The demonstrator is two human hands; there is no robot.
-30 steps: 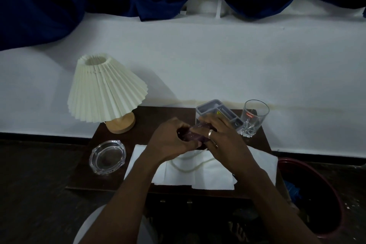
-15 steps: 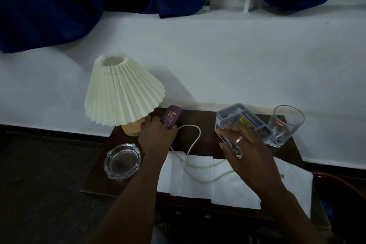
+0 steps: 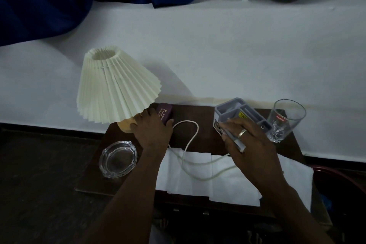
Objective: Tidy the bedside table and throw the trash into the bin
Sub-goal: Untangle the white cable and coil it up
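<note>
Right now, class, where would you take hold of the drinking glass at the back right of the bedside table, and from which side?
Grip the plain wall of the drinking glass, above its cut base, probably coming from its right. It stands upright, and the grey organiser crowds its left side.

The lamp point(image 3: 116, 89) stands at the table's point(image 3: 206, 134) back left corner, the ashtray point(image 3: 118, 159) before it; glass point(image 3: 285, 123) at back right corner, organizer point(image 3: 235, 109) left of it.

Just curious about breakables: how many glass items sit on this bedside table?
2. A glass ashtray at front left, a drinking glass at back right beside the grey organiser. The left hand and right hand could hide more.
</note>
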